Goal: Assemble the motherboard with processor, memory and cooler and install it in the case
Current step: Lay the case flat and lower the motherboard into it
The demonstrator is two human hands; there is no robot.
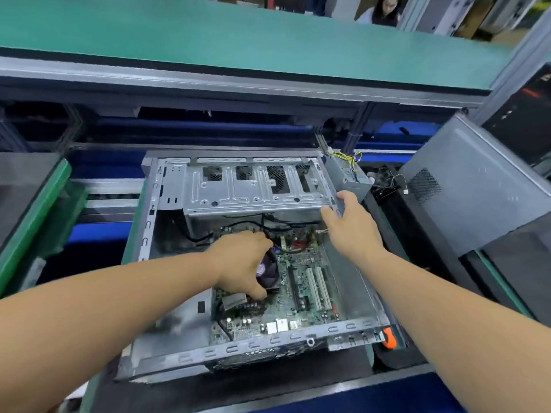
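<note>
Two bare forearms reach in from the near edge toward an open case (pixel 167 338) lying on its side on a dark mat. At far left a green-edged tray (pixel 35 216) sits beside the case. Left hand (pixel 241 263) is down inside the case, fingers curled over the top of the cooler (pixel 269 271), thumb at its near side and fingertips at its far side, gripping the black fan. Cooler sits on the motherboard (pixel 301 296), which lies flat in the case bottom, toward the case's right half; its white slots (pixel 319 287) are just right of the left hand, and its ports meet the case's near wall. Black cables (pixel 205 236) run from under the drive cage (pixel 253 186) to the board beyond the left hand. Right hand (pixel 351 228) is raised at the cage's right end, thumb under the cage corner and fingers wrapped on the case's right wall, holding it, well apart from the cooler. Beyond that hand a power supply (pixel 346 174) with yellow wires sits at the case's far right corner. An orange tab (pixel 389 338) marks the near right corner. Further right a grey side panel (pixel 465 186) leans tilted. A green shelf (pixel 238 37) spans the far side.
</note>
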